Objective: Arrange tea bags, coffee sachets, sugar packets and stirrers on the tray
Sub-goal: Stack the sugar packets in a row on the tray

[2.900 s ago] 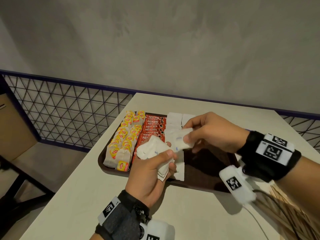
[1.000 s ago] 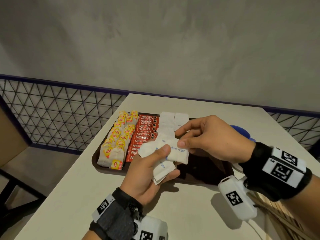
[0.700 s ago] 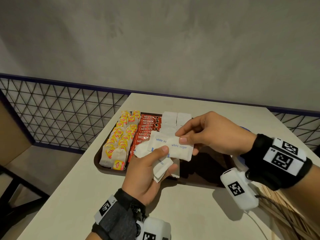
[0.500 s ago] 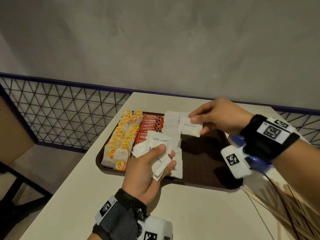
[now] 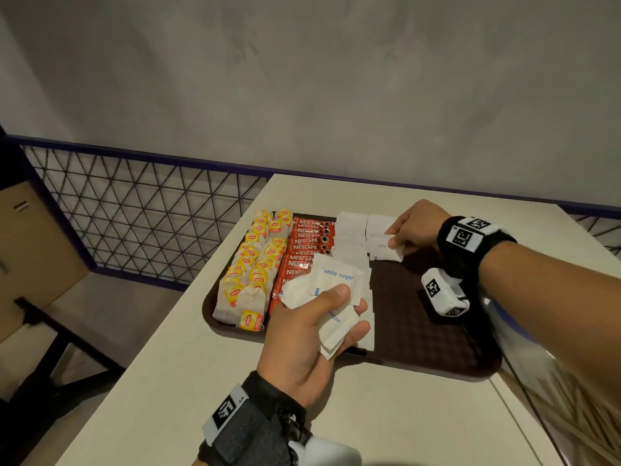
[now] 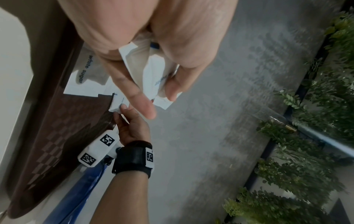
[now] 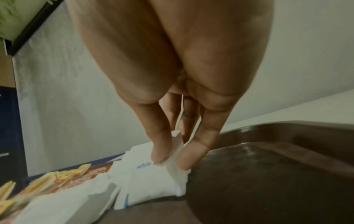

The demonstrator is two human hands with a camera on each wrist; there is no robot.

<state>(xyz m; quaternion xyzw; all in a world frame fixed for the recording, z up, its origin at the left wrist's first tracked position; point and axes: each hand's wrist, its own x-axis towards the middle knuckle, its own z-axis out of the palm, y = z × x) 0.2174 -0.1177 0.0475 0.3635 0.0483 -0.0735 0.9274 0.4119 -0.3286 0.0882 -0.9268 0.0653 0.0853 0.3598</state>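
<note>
A brown tray (image 5: 433, 334) holds yellow-tagged tea bags (image 5: 250, 264) at the left, then red coffee sachets (image 5: 305, 242), then white sugar packets (image 5: 351, 230) in columns. My left hand (image 5: 322, 317) grips a bunch of white sugar packets (image 5: 332, 280) above the tray's near edge, and the same bunch (image 6: 151, 72) shows in the left wrist view. My right hand (image 5: 408, 230) pinches one sugar packet (image 5: 383, 252) by its edge at the tray's far middle; the packet (image 7: 151, 186) lies low on the tray there. Wooden stirrers (image 5: 571, 408) lie off the tray at the right.
The tray sits on a white table (image 5: 188, 375) against a grey wall. A dark wire-mesh railing (image 5: 134, 213) runs along the left. A blue object (image 6: 76, 197) lies beside the tray's right side. The tray's right half (image 5: 420, 314) is bare.
My right hand took one sugar packet from the bunch and carried it away to the far middle of the tray, lowering it beside the laid packets. My left hand stayed put with the bunch.
</note>
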